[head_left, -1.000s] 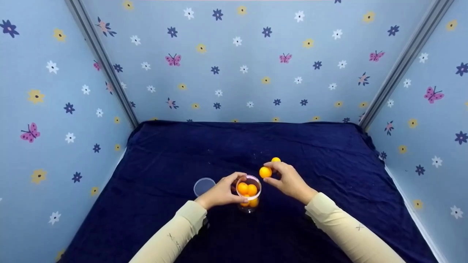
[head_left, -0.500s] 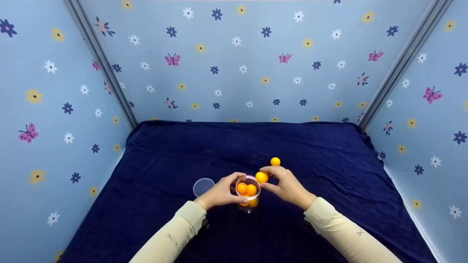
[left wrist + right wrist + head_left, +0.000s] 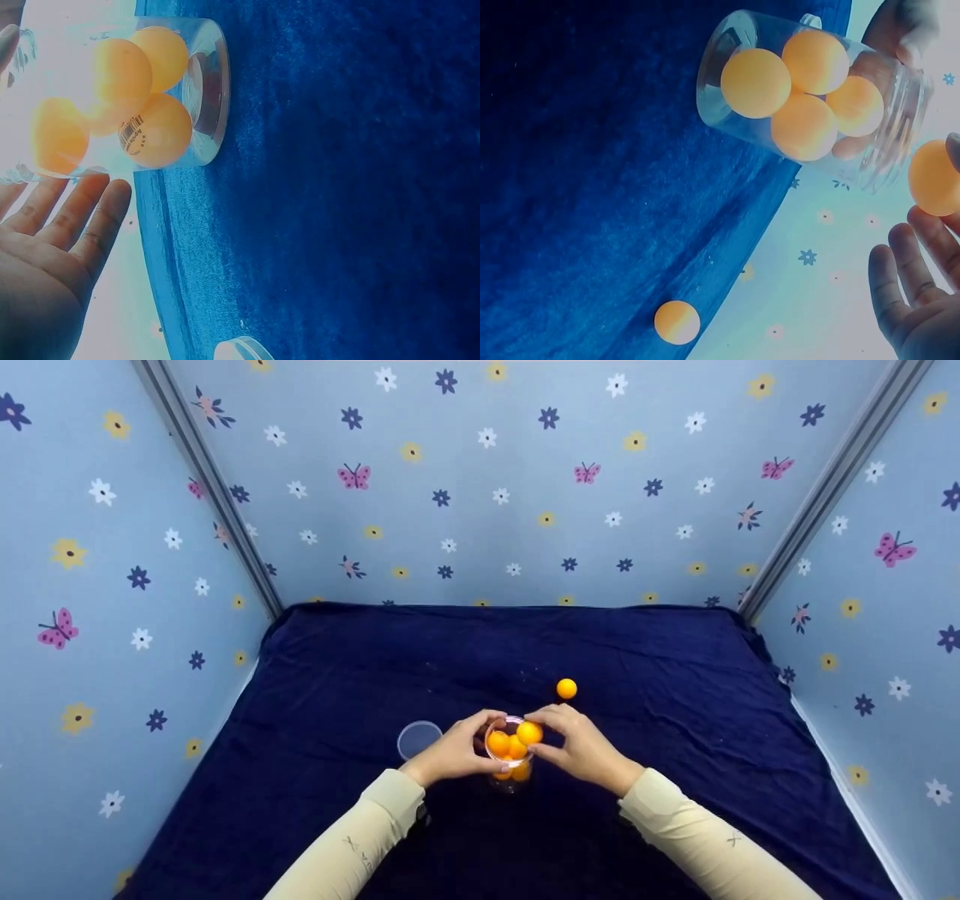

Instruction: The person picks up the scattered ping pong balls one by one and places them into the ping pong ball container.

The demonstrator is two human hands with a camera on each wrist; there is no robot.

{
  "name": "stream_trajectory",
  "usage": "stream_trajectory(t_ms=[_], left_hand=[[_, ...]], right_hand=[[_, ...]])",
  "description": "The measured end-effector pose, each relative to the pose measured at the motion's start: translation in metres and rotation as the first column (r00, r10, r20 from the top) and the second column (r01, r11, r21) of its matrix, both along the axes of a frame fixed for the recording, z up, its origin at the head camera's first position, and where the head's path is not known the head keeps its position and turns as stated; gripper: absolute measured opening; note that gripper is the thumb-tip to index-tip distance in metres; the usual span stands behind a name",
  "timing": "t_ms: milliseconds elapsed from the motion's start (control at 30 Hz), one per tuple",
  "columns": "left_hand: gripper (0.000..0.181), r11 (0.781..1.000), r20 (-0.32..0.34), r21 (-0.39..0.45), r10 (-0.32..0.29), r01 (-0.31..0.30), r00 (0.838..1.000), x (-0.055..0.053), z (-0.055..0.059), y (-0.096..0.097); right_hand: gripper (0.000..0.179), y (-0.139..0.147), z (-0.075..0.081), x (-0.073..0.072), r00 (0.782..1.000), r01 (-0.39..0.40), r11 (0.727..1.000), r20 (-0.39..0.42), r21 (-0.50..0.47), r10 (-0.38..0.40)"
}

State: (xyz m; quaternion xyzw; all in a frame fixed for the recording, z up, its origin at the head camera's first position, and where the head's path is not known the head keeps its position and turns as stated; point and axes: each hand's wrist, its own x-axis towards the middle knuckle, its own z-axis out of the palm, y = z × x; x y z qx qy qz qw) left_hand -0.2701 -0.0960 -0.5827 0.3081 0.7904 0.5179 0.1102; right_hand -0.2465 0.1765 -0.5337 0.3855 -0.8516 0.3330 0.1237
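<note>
A clear plastic jar (image 3: 739, 127) stands upright on the dark blue cloth with several orange ping-pong balls (image 3: 156, 130) inside. My left hand (image 3: 455, 750) grips the jar near its rim, thumb on the near side and fingers round the far side. Between the thumb and fingers of my right hand (image 3: 581, 744) another orange ping-pong ball (image 3: 529, 733) is pinched, right at the jar's mouth. In the right wrist view this pinched ball is just outside the rim, and the other fingers (image 3: 885, 279) spread away from it.
One loose orange ping-pong ball (image 3: 567, 688) lies on the cloth (image 3: 375, 660) beyond my right hand. A round translucent lid (image 3: 418, 740) lies left of the jar, partly behind my left hand. Flower-patterned walls (image 3: 480, 495) enclose the cloth at the back and sides.
My right hand has carried its ping-pong ball left and toward me, from beside the jar to over its mouth. The left hand keeps its grip on the jar.
</note>
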Motion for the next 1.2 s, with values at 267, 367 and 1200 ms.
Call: stream_trajectory(t_ms=[267, 367, 1200], left_hand=[[0.077, 1.000, 0.005, -0.007, -0.001, 0.001, 1.000, 0.001, 0.001, -0.001], [0.076, 1.000, -0.003, -0.006, 0.005, -0.005, 1.000, 0.001, 0.001, -0.001], [0.078, 1.000, -0.030, -0.019, 0.010, -0.011, 0.999, 0.001, 0.001, -0.001]], right_hand=[[0.038, -0.004, -0.004, 0.004, 0.999, 0.002, 1.000, 0.050, -0.006, -0.002], [0.037, -0.006, -0.005, 0.004, 0.998, 0.006, 1.000, 0.057, -0.004, -0.006], [0.023, -0.010, -0.005, -0.005, 0.999, -0.015, 0.999, -0.044, -0.039, 0.013]])
